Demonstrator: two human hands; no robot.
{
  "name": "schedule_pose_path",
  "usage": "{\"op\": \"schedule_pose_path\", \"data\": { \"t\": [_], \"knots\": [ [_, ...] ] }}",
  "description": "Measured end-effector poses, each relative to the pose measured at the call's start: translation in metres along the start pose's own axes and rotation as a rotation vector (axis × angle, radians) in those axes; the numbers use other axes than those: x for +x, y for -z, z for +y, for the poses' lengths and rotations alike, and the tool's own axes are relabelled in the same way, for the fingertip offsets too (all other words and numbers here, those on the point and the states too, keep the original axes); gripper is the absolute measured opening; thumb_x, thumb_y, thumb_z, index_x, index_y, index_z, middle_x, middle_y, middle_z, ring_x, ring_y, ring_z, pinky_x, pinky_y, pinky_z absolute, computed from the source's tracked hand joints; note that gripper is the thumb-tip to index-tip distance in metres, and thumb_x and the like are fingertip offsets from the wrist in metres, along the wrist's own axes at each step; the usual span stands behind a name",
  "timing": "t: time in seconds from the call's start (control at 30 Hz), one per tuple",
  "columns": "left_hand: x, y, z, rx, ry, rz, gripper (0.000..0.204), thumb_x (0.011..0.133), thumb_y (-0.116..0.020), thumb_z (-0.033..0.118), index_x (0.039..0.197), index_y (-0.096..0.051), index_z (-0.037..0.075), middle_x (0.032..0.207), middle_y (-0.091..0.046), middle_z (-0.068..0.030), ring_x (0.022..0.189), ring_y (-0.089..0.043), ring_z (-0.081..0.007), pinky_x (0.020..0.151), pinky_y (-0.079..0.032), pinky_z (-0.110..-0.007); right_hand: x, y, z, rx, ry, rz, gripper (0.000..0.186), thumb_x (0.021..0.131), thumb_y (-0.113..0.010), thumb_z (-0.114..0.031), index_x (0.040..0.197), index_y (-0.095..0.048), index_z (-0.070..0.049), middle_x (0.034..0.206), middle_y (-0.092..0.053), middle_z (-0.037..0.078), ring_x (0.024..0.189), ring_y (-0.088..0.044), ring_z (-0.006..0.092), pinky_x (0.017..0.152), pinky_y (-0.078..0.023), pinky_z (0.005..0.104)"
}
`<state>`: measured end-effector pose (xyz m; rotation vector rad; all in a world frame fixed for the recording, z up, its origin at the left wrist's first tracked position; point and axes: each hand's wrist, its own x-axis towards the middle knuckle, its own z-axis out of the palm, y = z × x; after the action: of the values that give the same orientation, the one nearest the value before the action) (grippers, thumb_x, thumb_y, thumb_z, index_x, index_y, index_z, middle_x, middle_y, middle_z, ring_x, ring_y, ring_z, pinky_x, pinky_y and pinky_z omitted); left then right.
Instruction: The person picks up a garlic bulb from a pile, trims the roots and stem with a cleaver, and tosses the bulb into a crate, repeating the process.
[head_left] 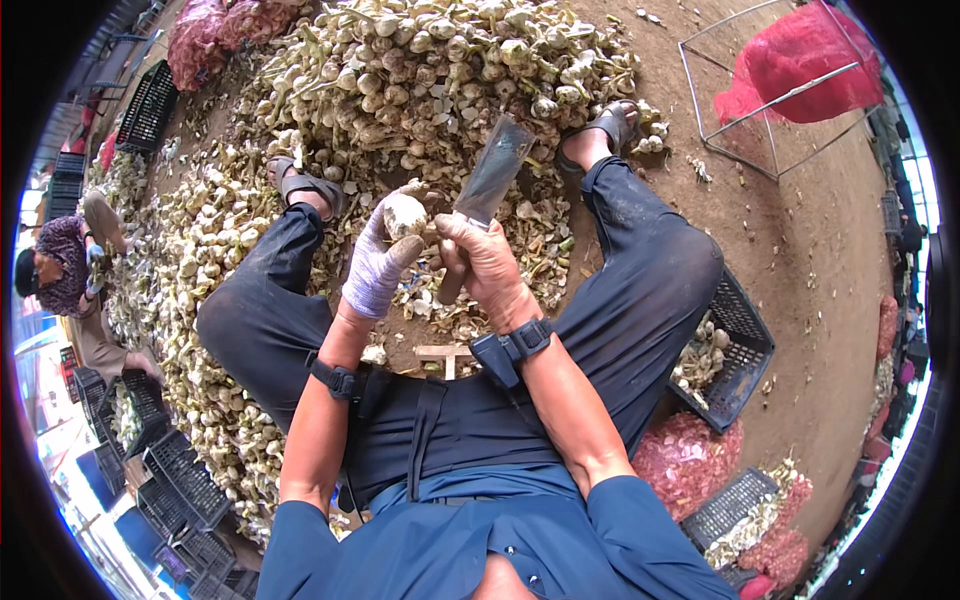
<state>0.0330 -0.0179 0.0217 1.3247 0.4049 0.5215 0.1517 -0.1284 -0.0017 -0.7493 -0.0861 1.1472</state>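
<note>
between the knees (688, 262) | left grip (379, 248) cradles garlic bulb (405, 216) | right grip (484, 258) grasps cleaver (497, 168) | best angle it clear of glove (371, 287)

The head camera looks down from above and behind the left hand (374, 264) and right hand (490, 264). Both are near.

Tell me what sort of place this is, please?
Probably a shed or yard for handling garlic: there's a big garlic heap on the ground, with black crates and red net sacks around.
</note>
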Motion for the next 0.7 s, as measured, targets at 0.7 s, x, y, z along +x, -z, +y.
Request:
{"op": "schedule_pose_path", "data": {
  "t": [0.7],
  "knots": [
    [0.004,0.006,0.003,0.885,-0.164,0.117,0.021,0.083,-0.072,0.010,0.101,-0.068,0.001,0.091,-0.066,-0.0125,0.084,-0.067,-0.0246,0.076,-0.052,-0.033,0.003,0.006,-0.021,-0.863,0.429,0.077,0.019,0.087,-0.070,-0.010,0.073,-0.058,-0.005,0.062,-0.055,-0.004,0.057,-0.049,0.0045,0.052,-0.043,0.0264]
  ]
}}
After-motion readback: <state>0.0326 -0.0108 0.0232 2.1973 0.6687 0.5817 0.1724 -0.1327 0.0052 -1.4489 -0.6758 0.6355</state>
